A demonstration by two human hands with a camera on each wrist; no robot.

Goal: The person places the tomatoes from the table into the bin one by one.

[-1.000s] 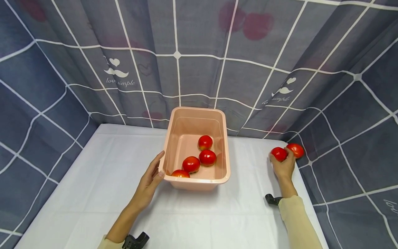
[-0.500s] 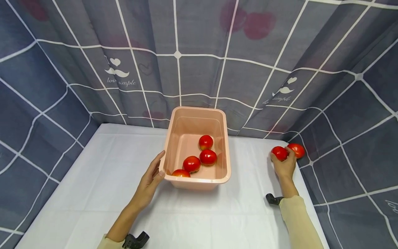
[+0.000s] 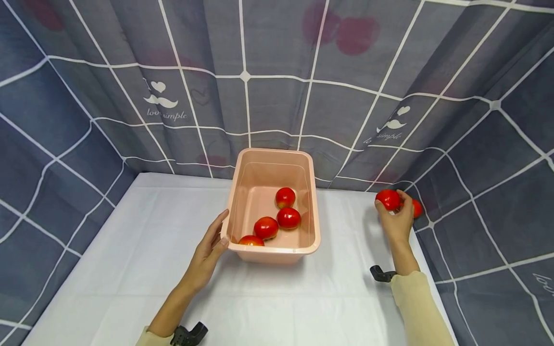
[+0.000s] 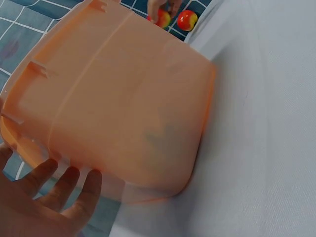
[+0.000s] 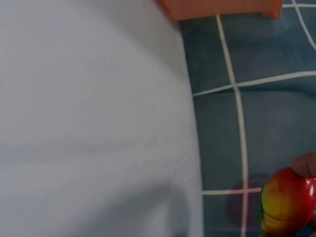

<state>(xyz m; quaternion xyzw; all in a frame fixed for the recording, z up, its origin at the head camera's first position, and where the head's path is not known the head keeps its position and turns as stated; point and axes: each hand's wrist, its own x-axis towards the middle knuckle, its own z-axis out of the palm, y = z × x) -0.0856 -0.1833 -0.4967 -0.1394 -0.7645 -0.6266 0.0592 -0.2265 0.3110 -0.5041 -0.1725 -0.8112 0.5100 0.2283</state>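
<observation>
At the table's right edge my right hand pinches a red tomato between thumb and fingers, raised over the cloth. In the right wrist view this tomato shows a yellow patch. A second tomato sits just behind that hand, partly hidden by it. My left hand rests against the left side of a peach-coloured plastic bin, near its front corner. Its spread fingers touch the outer wall beneath the rim. Several tomatoes lie inside the bin, the nearest partly covered by the front rim.
A white cloth covers the table. Grey-blue checked curtains stand close behind it and along both sides, with the bin near the back one. Each wrist carries a black camera mount.
My right hand has lifted its tomato up and slightly away from me, now covering more of the tomato behind. The left hand and the bin have stayed put.
</observation>
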